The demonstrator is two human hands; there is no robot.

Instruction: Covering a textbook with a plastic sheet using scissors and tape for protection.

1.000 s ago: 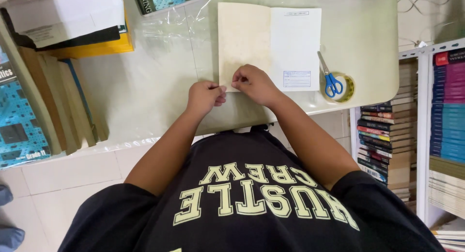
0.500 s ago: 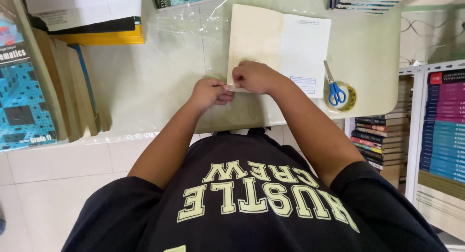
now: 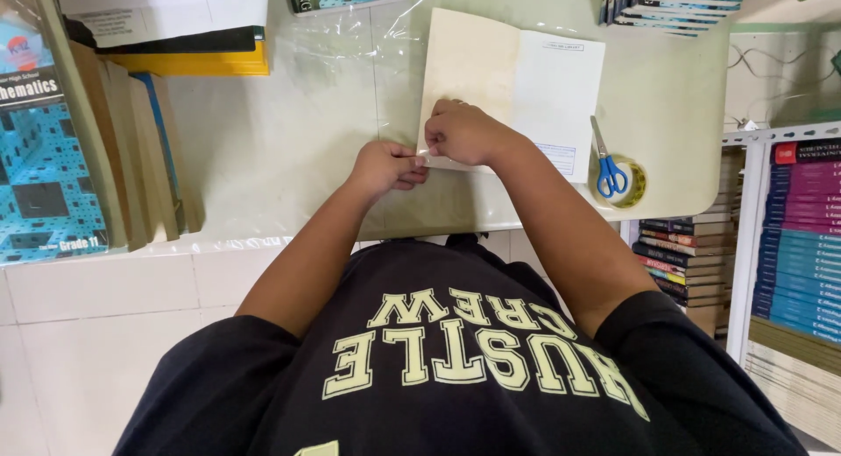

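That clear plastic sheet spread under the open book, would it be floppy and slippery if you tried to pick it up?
The clear plastic sheet probably is floppy: it shows wrinkles and lies flat on the table. Its glare suggests a smooth, likely slippery surface. It looks thin, so probably very light; the open book seems to pin it.

Book storeroom: stacked textbooks (image 3: 793,237) everywhere
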